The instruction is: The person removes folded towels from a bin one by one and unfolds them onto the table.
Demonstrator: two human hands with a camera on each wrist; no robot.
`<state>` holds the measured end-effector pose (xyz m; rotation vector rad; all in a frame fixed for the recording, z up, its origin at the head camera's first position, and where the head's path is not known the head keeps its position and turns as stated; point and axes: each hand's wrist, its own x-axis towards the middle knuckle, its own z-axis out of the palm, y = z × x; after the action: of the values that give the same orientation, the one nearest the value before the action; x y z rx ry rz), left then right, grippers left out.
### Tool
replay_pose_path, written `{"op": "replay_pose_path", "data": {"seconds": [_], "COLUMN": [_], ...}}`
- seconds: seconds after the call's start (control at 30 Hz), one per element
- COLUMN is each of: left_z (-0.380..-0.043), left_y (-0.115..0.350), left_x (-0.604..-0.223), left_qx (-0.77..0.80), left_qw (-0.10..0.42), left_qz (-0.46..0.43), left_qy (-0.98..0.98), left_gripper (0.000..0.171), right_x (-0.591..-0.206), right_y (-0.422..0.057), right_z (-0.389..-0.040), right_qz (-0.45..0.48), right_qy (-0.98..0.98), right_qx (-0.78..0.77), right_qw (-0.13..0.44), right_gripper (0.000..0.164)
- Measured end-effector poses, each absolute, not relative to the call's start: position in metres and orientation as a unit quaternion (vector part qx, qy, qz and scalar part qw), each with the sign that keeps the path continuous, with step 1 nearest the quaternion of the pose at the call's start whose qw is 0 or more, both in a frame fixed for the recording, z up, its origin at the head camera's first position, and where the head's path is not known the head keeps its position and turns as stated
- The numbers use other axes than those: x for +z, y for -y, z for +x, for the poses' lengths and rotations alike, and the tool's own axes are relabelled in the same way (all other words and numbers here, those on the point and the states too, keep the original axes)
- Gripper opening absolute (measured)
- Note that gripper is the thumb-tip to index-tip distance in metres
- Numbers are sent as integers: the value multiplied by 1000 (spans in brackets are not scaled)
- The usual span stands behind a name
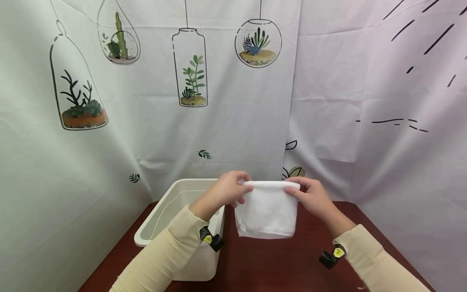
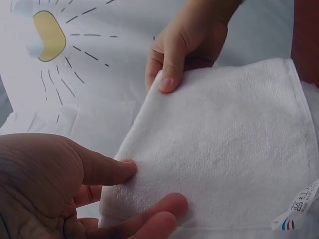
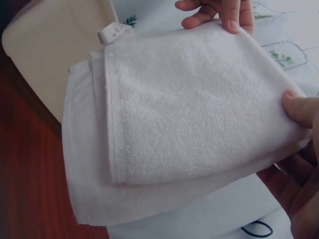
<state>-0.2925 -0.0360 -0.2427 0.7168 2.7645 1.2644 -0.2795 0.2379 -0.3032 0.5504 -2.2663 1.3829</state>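
A white terry towel (image 1: 270, 211), folded over on itself, hangs above the table between both hands. The left hand (image 1: 229, 188) pinches its upper left corner with thumb and fingers. At the upper right corner, the right hand (image 1: 308, 194) pinches the fold, thumb in front. A small printed label sticks out from the towel (image 2: 219, 129) at its side edge in the left wrist view. Seen from the right wrist, the layers of the towel (image 3: 184, 109) hang unevenly, the back layer lower than the front one.
A cream plastic bin (image 1: 215, 259) stands on the left of the dark red-brown table (image 1: 270, 263), partly behind the left forearm. A white curtain (image 1: 233, 134) printed with hanging plant jars surrounds the table at the back and sides. Each wrist wears a small black camera.
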Motion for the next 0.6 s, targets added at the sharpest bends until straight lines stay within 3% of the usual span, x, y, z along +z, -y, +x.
{"op": "replay_pose_path", "data": {"seconds": [0.6], "left_z": [-254], "left_y": [41], "left_x": [-294], "left_qx": [426], "left_qw": [-23], "left_qz": [226], "left_qy": [-876], "left_gripper": [8], "right_x": [-347], "right_y": [-238], "right_z": [-250], "right_qz": [207], "right_qy": [799], "right_qx": [538], "right_qw": [172], "right_gripper": [26]}}
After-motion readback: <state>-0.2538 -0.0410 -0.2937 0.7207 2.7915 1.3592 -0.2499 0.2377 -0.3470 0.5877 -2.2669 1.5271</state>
